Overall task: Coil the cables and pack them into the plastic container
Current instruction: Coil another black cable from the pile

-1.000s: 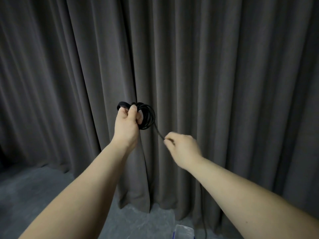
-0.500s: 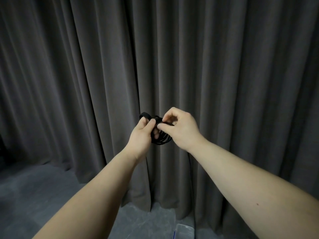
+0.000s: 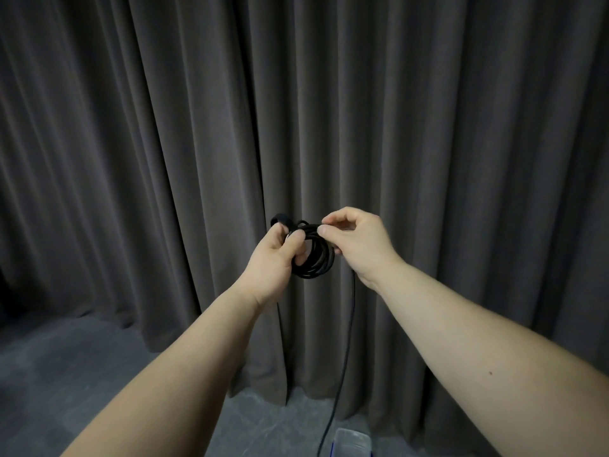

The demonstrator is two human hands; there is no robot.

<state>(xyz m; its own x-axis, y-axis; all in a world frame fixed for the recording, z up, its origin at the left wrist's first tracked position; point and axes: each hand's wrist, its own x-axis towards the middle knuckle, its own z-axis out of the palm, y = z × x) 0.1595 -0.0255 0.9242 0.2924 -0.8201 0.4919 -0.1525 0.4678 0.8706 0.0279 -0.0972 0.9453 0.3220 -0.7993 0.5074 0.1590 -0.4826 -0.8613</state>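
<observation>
A black cable point(image 3: 316, 258) is wound into a small coil held up in front of the curtain. My left hand point(image 3: 275, 258) grips the coil from the left, thumb on top, with a black plug end sticking out above it. My right hand point(image 3: 357, 240) pinches a strand at the coil's upper right between thumb and forefinger. The loose tail of the cable point(image 3: 344, 357) hangs straight down from under my right hand to the floor. The clear plastic container point(image 3: 351, 443) shows at the bottom edge, partly cut off.
A dark grey pleated curtain point(image 3: 428, 143) fills the background close behind my hands. Grey carpeted floor point(image 3: 66, 364) lies below it at the left and bottom.
My right hand came up from the lower right to the coil and now pinches a strand on it. Both hands shifted right and lower in view; another loop lies on the coil.
</observation>
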